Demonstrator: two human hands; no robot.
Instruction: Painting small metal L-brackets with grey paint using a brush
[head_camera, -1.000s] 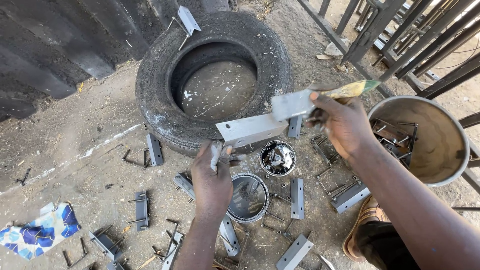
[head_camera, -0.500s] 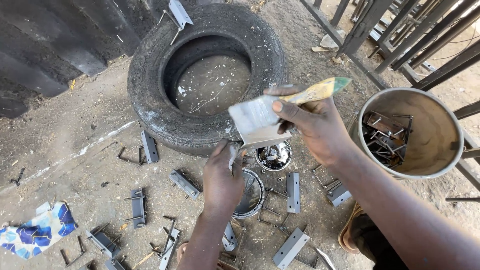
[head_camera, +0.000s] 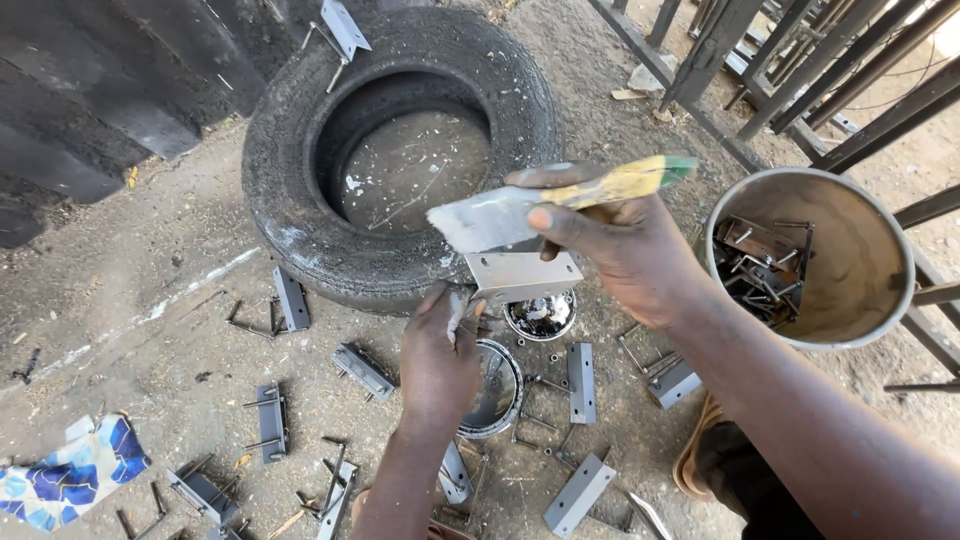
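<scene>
1. The right hand grips a flat paintbrush with a yellow-green handle and grey-coated bristles, thumb on top and fingers wrapped under the handle.
2. The left hand is closed around the lower end of a grey-painted angled metal bracket, holding it up over the ground, just in front of the worn black rubber tyre.
3. Since a second ago the bracket has been turned: then its long face pointed out to the left, now a short, broad face is towards the camera. The brush has swung from the bracket's right end to lie across its top edge, with the bristles touching or just above the metal.
4. I judge from this that a fresh face of the bracket is being presented to the brush, so the coating of this piece is partly done.
5. Directly below the bracket sits a small open tin of dark paint, with a round metal lid beside it under the left wrist.
6. More grey brackets with welded rods lie scattered on the dirt, and a round tan bucket holding unpainted metal pieces stands at the right.
</scene>
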